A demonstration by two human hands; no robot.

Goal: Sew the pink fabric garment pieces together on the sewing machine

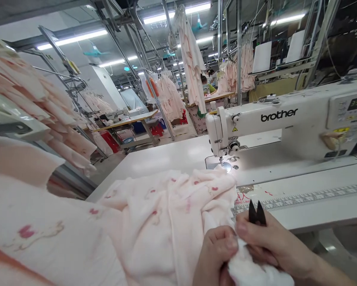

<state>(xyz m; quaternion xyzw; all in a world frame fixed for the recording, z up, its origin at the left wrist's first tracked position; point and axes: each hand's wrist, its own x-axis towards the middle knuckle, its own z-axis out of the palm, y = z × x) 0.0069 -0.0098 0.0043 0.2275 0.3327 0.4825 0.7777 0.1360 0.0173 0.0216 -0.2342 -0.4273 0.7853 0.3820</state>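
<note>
The cloth (148, 234) lies partly on the desk (160, 153), its near end in the hands (216, 250), snips (257, 216) in the right one (275, 238). The machine (274, 123) stands right of the cloth, behind the ruler (309, 197); cones (262, 57) stand behind it. Garments (51, 99) hang at left.

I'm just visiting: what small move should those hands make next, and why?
Probably the left hand should spread the bunched cloth a little flatter. It is crumpled where the two hands meet, so its edge is hard to make out there, while the right hand holds open snips pointing up, away from it.
</note>
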